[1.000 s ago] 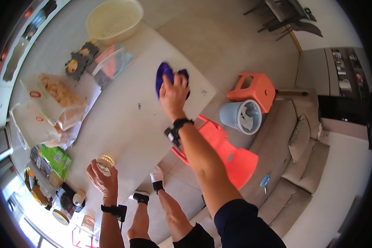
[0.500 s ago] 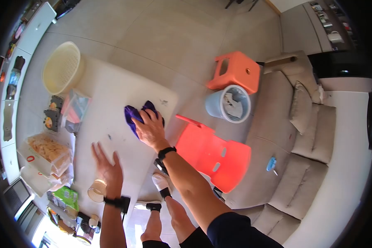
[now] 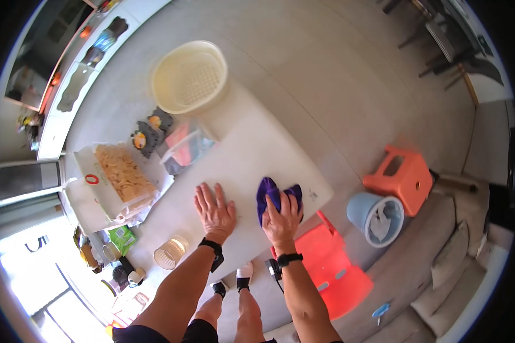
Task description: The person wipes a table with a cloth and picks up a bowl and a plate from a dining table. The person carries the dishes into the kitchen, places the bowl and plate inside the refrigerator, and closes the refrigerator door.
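Note:
My right hand (image 3: 281,222) presses a bunched purple cloth (image 3: 266,191) against the white table (image 3: 249,143), its fingers curled over the fabric. To its left, my left hand (image 3: 216,214) rests on the tabletop with fingers stretched out, holding nothing. Dark smudges mark the table's corner just beyond the cloth. A clear ribbed cup (image 3: 170,252) stands near the table edge, to the left of my left forearm. Both wrists carry black bands.
A cream basket (image 3: 212,91) sits at the far table end. Along the left are a clear bag (image 3: 191,146) and a box of chip-like pieces (image 3: 123,174). A red chair (image 3: 332,268), blue bin (image 3: 363,211) and orange stool (image 3: 409,183) stand right, beside the sofa (image 3: 412,251).
My view has turned, so the table and furniture appear shifted. My left hand, raised near the cup before, now lies flat on the table. The right hand still has the cloth.

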Demonstrator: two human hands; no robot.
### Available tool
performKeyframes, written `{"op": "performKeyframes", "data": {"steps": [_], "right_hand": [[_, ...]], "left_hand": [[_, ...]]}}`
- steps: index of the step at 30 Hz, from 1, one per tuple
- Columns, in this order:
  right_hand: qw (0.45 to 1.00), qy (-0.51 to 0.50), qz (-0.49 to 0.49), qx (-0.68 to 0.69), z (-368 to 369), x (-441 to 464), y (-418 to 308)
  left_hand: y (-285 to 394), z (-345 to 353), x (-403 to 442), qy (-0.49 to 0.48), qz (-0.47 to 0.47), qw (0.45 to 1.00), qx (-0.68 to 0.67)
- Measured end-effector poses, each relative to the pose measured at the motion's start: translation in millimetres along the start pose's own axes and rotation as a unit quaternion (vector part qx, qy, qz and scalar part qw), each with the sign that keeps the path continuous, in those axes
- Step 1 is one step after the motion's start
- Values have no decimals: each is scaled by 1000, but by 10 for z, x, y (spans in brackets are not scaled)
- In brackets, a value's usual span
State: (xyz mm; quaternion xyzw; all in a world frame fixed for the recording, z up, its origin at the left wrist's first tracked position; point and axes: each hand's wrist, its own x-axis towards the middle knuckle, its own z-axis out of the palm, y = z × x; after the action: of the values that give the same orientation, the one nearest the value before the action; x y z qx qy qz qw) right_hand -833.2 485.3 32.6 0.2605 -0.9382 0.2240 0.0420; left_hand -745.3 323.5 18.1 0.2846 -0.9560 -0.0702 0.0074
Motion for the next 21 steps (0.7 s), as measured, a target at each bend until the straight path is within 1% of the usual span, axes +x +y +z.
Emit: {"op": "performKeyframes", "data": {"steps": [2,3,5,6,8,10,12,13,15,17,21], "right_hand": [[1000,-5,-13,-17,3,18,-10],[999,-7,-27,-14,9,24,-28],[999,-22,-16,-32,18,29,-27],[999,-27,-26,-33,38,23,-23],[998,-13,-21,-51,98,1,-9],[998,-21,-33,-51,72,59,-51],[999,-1,-28,-45,123,178,-96],[998,-8,-32,-47,179,246,-116],[998,15,-22,-61,254,627,-256],[996,12,-39,-74,347,973,-326],[993,35,-66,-93,576,1651,-486]], "left_hand": [[-18,-17,9,-1,-18,1000,-7],[-7,-39,8,-17,-21,1000,-12],[0,-64,20,-39,-26,999,-27],[-9,-58,19,-38,-37,998,-31],[-31,-30,9,-45,-30,998,-37],[-29,-46,-4,-57,-36,997,-43],[-45,-42,27,-64,-43,996,-46],[-49,-35,13,-59,-40,996,-59],[-46,-46,-1,-56,-40,995,-76],[-51,-78,25,-74,-43,993,-87],[-79,-26,-11,-77,-37,990,-109]]}}
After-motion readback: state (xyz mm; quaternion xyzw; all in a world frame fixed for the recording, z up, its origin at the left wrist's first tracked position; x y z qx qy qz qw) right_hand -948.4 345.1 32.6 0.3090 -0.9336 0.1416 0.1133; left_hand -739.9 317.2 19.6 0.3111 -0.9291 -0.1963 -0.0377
